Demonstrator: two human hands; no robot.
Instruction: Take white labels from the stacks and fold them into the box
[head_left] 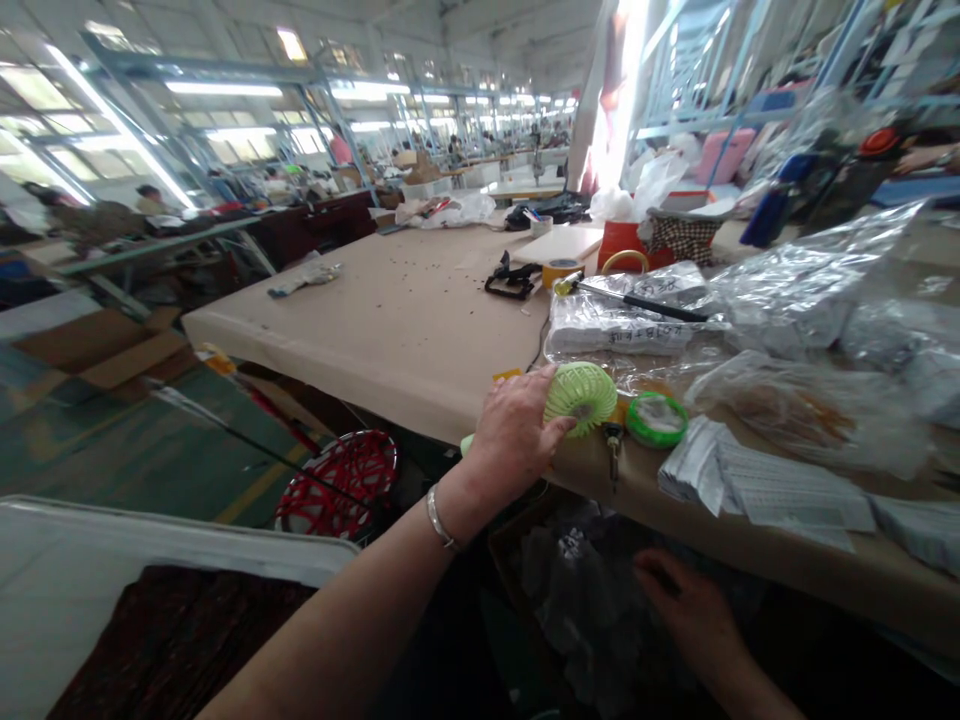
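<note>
My left hand, with a bracelet on its wrist, is closed around a light-green handheld fan at the table's front edge. The fan's ribbed round head sticks out past my thumb and fingertips; the hand hides most of the rest. Right of the fan, a small tool with a dark metal tip and a green roll of tape lie at the edge. My right hand hangs below the table in shadow, fingers loosely curled and apart, nothing visible in them. Beside it is a heap of crumpled clear plastic.
The brown-covered table reaches far back. On its right lie wrapped white packs, a screwdriver-like rod, paper label stacks and plastic bags. A red-woven stool and a white bin stand left.
</note>
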